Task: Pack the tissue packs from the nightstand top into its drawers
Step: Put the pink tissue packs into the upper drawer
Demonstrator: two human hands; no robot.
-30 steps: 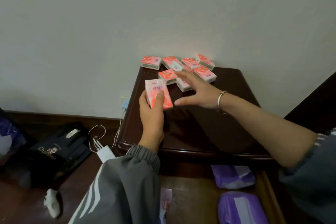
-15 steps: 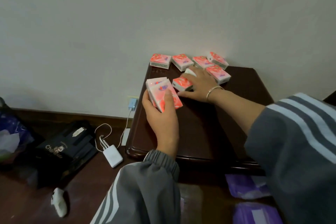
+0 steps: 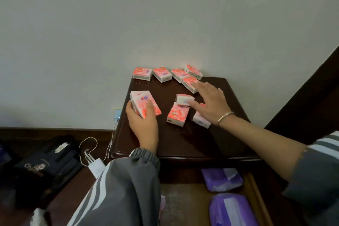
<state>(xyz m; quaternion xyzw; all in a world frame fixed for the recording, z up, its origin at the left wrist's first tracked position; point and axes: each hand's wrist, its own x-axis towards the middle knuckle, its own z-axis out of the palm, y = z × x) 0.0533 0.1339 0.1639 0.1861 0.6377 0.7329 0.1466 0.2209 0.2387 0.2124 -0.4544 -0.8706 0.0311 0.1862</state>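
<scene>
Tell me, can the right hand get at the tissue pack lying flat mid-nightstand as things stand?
Probably yes. The right hand is open, its thumb just beside that tissue pack, and nothing lies on the pack. The left hand holds other packs, off to the side.

Back row of packs (image 3: 162,75) along the wall on the nightstand (image 3: 183,139); middle packs (image 3: 178,114) before it, partly under the right hand (image 3: 211,103); stack of packs (image 3: 145,103) in the left hand (image 3: 143,126) at the left edge; packets (image 3: 222,179) in the drawer (image 3: 183,203) below, right side
</scene>
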